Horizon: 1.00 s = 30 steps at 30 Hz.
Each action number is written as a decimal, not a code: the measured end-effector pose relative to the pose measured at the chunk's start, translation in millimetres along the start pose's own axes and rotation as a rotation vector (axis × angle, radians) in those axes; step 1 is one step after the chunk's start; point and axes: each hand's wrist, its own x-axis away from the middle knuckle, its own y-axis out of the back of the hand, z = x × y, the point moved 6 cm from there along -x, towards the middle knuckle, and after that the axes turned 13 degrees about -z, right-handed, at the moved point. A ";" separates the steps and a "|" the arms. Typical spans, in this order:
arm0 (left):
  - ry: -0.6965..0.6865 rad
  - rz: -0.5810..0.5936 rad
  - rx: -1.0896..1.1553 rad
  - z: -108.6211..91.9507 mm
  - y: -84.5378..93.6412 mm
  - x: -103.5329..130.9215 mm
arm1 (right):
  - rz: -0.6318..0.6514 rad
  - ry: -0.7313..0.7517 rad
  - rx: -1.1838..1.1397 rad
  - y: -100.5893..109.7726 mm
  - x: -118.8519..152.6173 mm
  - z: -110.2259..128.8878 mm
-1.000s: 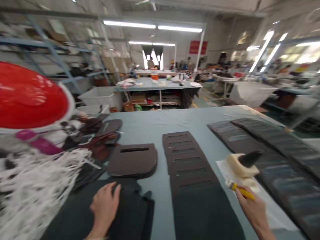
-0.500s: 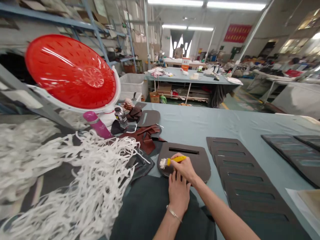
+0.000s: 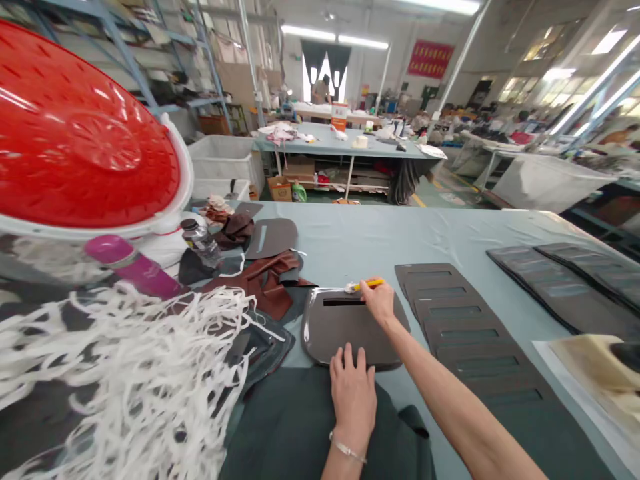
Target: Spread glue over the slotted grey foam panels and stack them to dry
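A dark grey panel (image 3: 345,337) with rounded corners and a long slot lies on the blue-covered table (image 3: 360,247) in front of me. White glue-like paste marks its left edge and its far edge. My right hand (image 3: 379,301) grips a yellow-handled brush (image 3: 369,285), whose white-coated bristles touch the far edge of the panel. Spread flat, my left hand (image 3: 353,387) rests its fingertips on the panel's near edge. To the right, several similar slotted panels (image 3: 467,327) lie overlapped in a row.
A heap of white straps (image 3: 150,373) covers the left side. Behind it are a purple bottle (image 3: 135,267), a clear jar (image 3: 201,241), brown leather scraps (image 3: 265,287) and a big red basin (image 3: 95,140). More dark panels (image 3: 565,283) and a cream-coloured block (image 3: 595,363) lie at right.
My right hand has carried the brush from the panel's left side to its far edge. White streaks now show along the left and far edges. The view has swung right.
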 end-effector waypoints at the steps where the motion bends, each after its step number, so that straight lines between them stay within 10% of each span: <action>1: -0.013 -0.002 -0.004 -1.4 1.1 -0.4 | -0.071 -0.017 0.065 24.1 -11.7 -17.4; 7: -0.086 0.001 -0.044 -9.6 2.8 -3.0 | -0.254 -0.123 0.214 121.9 -30.9 -82.8; 14: 0.005 0.086 0.082 -2.4 -0.4 -7.2 | -0.224 -0.068 0.295 185.2 66.1 -92.7; 17: 0.158 0.202 0.357 25.1 -0.6 -25.2 | -0.214 -0.020 0.193 180.1 105.6 -58.7; 24: 0.530 0.204 0.782 105.3 14.7 -72.0 | 0.261 0.102 -0.249 51.3 183.5 41.2; 27: 0.442 0.255 0.610 112.2 14.1 -69.7 | 0.220 0.083 -0.177 68.2 174.8 10.9; 30: 0.374 0.264 0.545 109.4 13.0 -63.4 | 0.016 0.027 0.004 139.3 137.7 -47.0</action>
